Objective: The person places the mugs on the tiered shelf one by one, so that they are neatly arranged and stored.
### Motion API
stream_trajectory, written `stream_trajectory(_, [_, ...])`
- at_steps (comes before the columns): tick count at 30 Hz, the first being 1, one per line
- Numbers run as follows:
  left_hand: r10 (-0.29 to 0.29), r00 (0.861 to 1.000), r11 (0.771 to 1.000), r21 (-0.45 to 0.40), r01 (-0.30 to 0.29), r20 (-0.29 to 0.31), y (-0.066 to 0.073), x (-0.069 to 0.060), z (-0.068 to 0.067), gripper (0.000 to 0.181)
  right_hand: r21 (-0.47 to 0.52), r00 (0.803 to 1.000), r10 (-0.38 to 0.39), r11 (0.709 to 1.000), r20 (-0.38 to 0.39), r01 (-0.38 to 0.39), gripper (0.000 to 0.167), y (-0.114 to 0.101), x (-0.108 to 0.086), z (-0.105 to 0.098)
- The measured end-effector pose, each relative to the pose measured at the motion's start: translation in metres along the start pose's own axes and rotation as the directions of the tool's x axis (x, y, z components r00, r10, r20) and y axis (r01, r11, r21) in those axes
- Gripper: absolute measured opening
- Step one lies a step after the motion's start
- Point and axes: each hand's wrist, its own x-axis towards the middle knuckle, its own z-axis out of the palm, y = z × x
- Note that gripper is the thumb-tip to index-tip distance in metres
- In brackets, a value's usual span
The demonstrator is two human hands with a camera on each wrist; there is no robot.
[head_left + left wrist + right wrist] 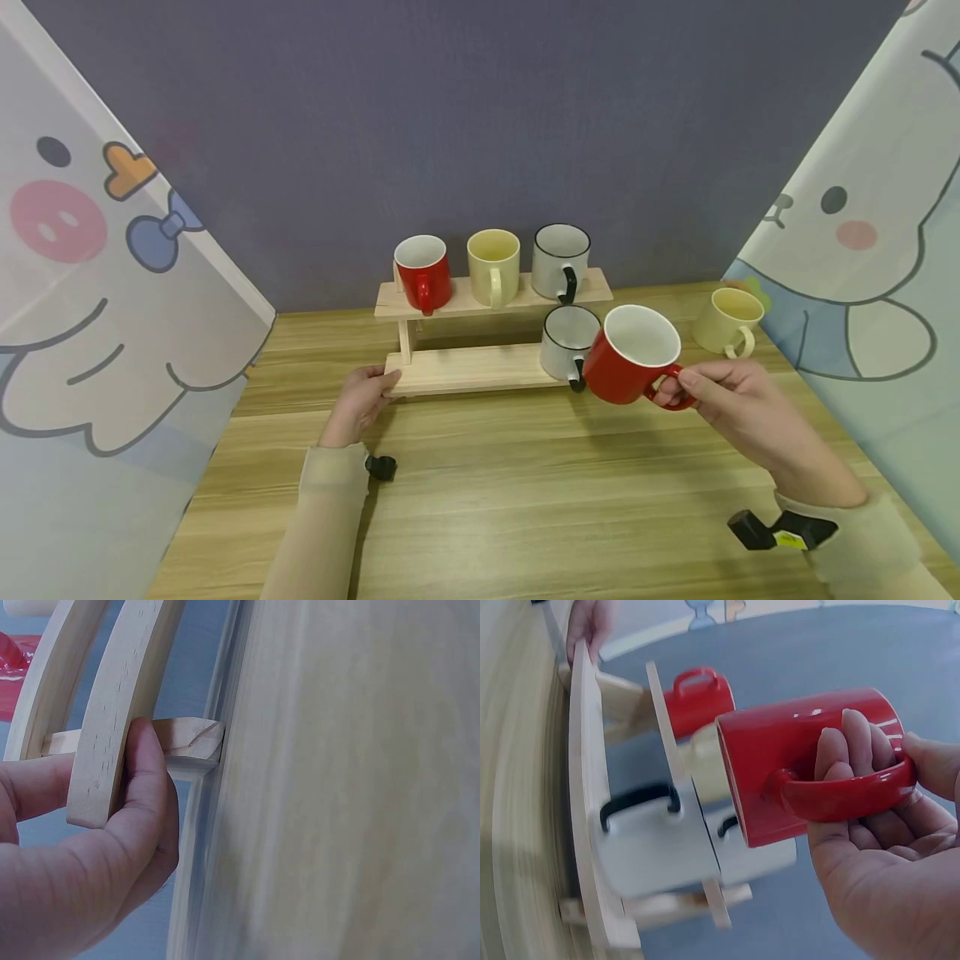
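Observation:
A red mug (628,358) with a white inside hangs tilted in the air, in front of the rack's lower right end. My right hand (738,400) grips it by its handle; in the right wrist view the fingers pass through the handle (847,796). My left hand (362,400) pinches the left end of the lower shelf of a two-tier wooden rack (472,369), thumb and fingers on either side of the board (124,712). On that shelf's right end stands a white mug (566,343) with a black rim and handle, partly hidden by the held mug.
The upper shelf bears another red mug (423,273), a yellow mug (493,268) and a white mug (560,260). A second yellow mug (727,321) stands on the wooden table (480,500) at the back right. A grey-blue panel (480,125) rises behind the rack.

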Motion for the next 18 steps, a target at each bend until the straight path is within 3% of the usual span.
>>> stream_trajectory(7, [0.012, 1.0, 1.0, 0.003, -0.012, -0.007, -0.001, 0.0, 0.0, 0.055, -0.015, 0.998, 0.054, 0.998, 0.012, -0.054, 0.031, 0.004, 0.014, 0.023])
stream_trajectory(18, [0.007, 1.0, 1.0, 0.0, -0.007, -0.004, -0.002, 0.001, 0.0, 0.056, -0.171, 0.981, 0.166, 0.968, -0.1, -0.182, 0.024, 0.03, 0.041, 0.073])
